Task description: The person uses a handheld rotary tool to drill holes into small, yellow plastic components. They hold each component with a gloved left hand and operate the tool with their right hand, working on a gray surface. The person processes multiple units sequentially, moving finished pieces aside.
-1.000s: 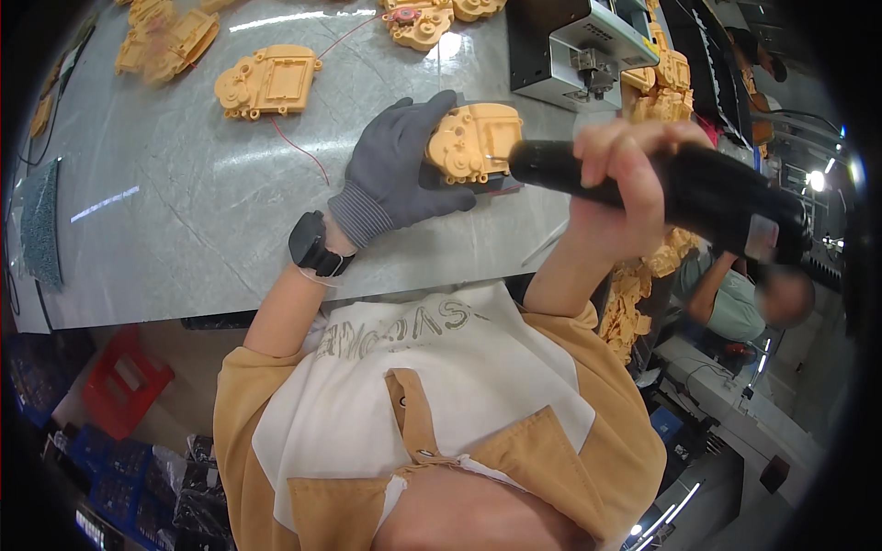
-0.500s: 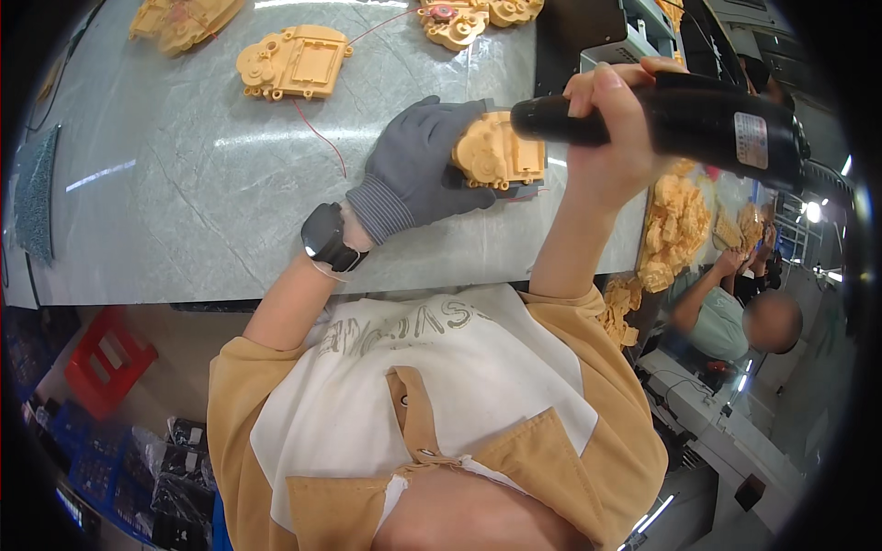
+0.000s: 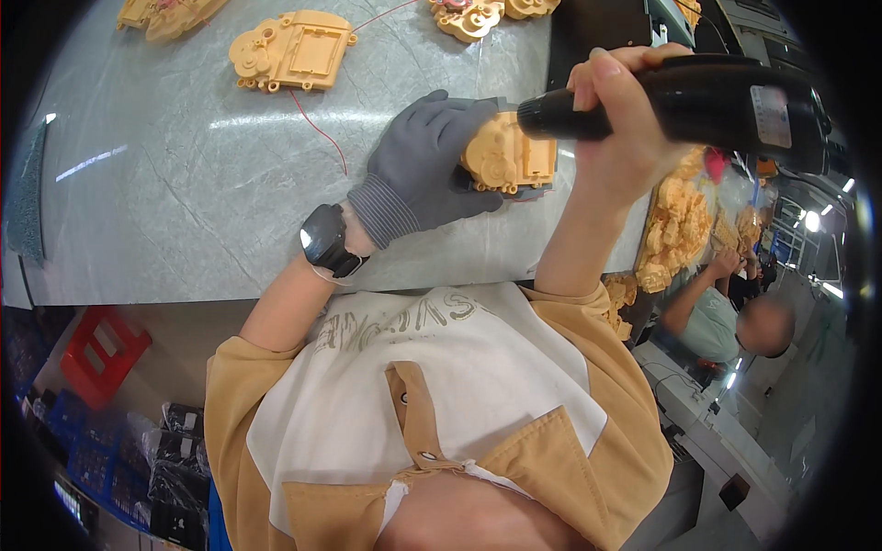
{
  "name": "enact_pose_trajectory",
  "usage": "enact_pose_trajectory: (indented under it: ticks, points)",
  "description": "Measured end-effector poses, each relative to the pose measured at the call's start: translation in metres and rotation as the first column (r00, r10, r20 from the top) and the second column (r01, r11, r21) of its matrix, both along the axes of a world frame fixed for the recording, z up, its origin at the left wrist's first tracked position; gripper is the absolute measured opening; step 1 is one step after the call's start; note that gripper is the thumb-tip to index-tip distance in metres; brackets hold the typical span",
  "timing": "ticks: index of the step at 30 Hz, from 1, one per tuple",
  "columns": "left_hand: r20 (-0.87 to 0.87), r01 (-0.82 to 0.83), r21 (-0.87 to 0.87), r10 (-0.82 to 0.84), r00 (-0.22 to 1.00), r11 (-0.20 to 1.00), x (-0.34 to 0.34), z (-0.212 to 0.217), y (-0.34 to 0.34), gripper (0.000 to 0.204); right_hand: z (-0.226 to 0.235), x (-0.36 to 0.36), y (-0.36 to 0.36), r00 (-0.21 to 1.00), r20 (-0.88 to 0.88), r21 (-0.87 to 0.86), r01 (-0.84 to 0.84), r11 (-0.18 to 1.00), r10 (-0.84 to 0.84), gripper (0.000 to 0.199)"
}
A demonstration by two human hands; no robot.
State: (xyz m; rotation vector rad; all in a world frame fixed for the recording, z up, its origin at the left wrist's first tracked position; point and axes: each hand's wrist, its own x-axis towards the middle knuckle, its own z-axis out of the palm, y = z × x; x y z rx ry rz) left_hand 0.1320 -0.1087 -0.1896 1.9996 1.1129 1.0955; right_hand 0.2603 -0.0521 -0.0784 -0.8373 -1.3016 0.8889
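My left hand (image 3: 427, 161), in a grey work glove, is closed around the left side of a yellow plastic housing (image 3: 496, 158). That housing sits on a dark block-like base (image 3: 531, 194), partly hidden beneath it. In my bare right hand (image 3: 634, 133) is a black electric screwdriver (image 3: 703, 106), lying almost level with its tip end pointing left. Its front end overlaps the housing's upper right part from above. Whether the bit touches the housing cannot be seen.
Another yellow housing (image 3: 292, 50) with a red wire (image 3: 319, 135) lies farther back on the grey table (image 3: 184, 230). More housings (image 3: 467, 18) stand along the far edge. Yellow parts (image 3: 680, 230) are heaped at the right, where a person (image 3: 712, 321) sits beyond. A red stool (image 3: 103, 356) is below left.
My right hand and the screwdriver have shifted slightly right and look larger. My left hand keeps its hold on the housing. The whole view has moved a little.
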Motion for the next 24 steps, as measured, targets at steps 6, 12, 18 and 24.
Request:
enact_pose_trajectory:
  ticks: [6,12,18,24]
  points:
    - [0.043,0.066,0.052,-0.068,0.997,0.996,0.002,0.002,0.007,0.084,-0.004,0.000,-0.005,0.994,-0.038,0.000,0.099,0.995,-0.099,0.033]
    - [-0.055,0.062,0.085,-0.057,0.997,0.994,0.002,0.003,0.001,0.081,0.021,0.054,-0.022,0.930,-0.344,0.265,0.232,0.936,-0.133,0.039]
    - [-0.007,0.007,0.002,-0.007,1.000,1.000,0.008,0.005,0.000,0.081,0.030,0.120,0.022,0.839,-0.196,0.290,0.545,0.787,-0.508,0.033]
    - [-0.106,-0.077,-0.414,0.036,0.994,0.907,0.022,0.026,0.015,0.072,0.009,0.121,0.041,0.834,-0.092,0.272,0.547,0.792,-0.544,0.030]
